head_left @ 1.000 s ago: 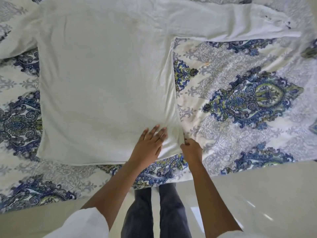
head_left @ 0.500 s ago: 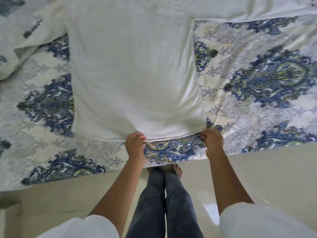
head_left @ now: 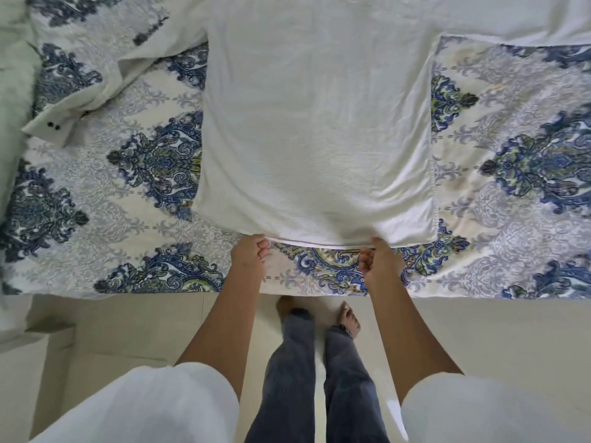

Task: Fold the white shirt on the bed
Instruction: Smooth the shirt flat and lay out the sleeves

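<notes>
White shirt lies spread flat on the patterned bed, hem at the near edge. Left hand and right hand each have a closed grip pinching that hem, both set toward the middle. Risk here, I'd say: the 2 outer hem corners are unheld, so a lift could let them sag and skew the fold. The left sleeve lies crumpled aside and could bunch underneath.

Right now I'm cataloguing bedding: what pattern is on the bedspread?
Blue and green damask medallions on cream, seen in the head view: bedspread.
</notes>
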